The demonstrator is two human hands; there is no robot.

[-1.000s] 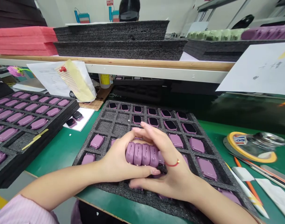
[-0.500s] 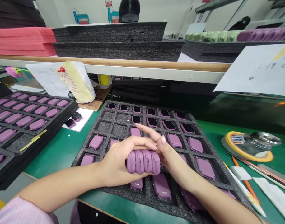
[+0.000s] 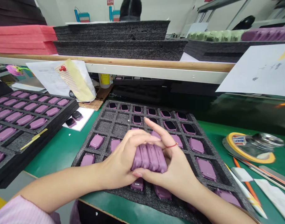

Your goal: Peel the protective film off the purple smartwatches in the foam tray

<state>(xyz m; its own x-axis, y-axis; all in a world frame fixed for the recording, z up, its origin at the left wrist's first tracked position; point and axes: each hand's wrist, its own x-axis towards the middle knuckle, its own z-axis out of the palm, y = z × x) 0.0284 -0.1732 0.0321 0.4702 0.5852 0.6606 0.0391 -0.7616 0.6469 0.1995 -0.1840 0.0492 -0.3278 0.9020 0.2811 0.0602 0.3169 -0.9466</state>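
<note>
A row of several purple smartwatch cases [image 3: 149,158], pressed side by side, is held between my two hands above the foam tray. My left hand [image 3: 119,161] is closed round the left end, its fingers over the top. My right hand [image 3: 177,163] grips from the right, with the thumb along the underside and the index finger stretched up and away. Below lies the dark foam tray [image 3: 101,154]. Its far rows hold watches with black screens [image 3: 170,125] facing up; nearer pockets hold purple cases [image 3: 206,169] back side up. My hands hide the tray's middle.
Another foam tray [image 3: 37,141] of purple watch cases stands at left. Beside it, two watches [image 3: 76,115] lie on white paper. To the right are a glass jar with a metal top [image 3: 268,141], a tape roll [image 3: 228,146] and an orange pen [image 3: 249,186]. A shelf [image 3: 137,68] crosses above.
My right hand has moved in, its thumb now under the row of watch cases. The row has tilted and shifted slightly right and up.
</note>
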